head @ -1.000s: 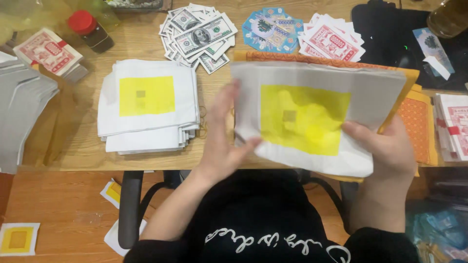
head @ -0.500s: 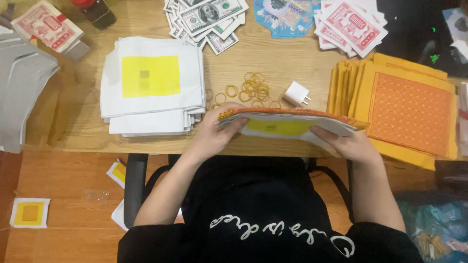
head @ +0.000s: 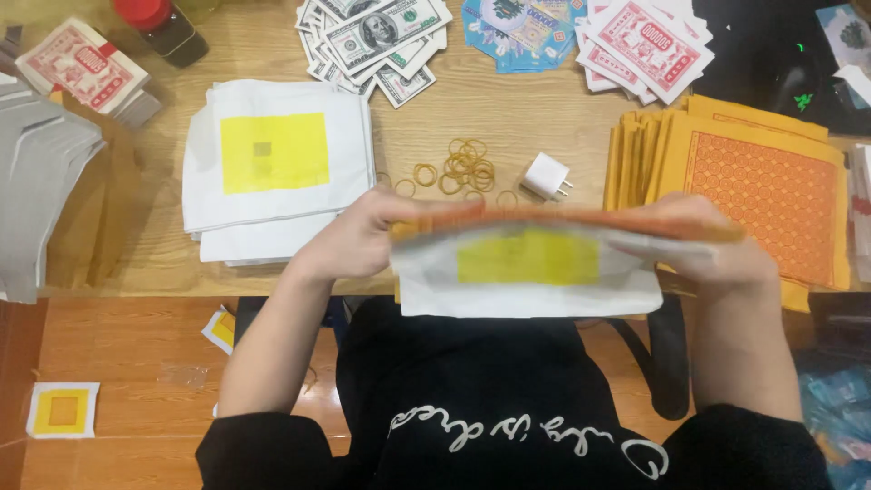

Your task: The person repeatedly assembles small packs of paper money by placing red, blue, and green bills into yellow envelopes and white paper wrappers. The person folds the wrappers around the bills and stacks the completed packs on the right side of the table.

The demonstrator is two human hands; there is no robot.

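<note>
Wooden desk [head: 535, 118], paper stacks [head: 272, 168], wooden floor [head: 118, 363]

Paper stack [head: 531, 263] blurred by motion, hides both grips' fingertips; grey sheets [head: 36, 181] cut off at left edge.

I hold a bundle of paper sheets [head: 531, 263] level at the near table edge, above my lap. Its sheets are white with a yellow square in the middle, and an orange sheet lies along the top edge. The bundle is turned nearly edge-on, so its face looks squashed and a little blurred. My left hand [head: 358, 240] grips one end, my right hand [head: 717, 249] the other.
</note>
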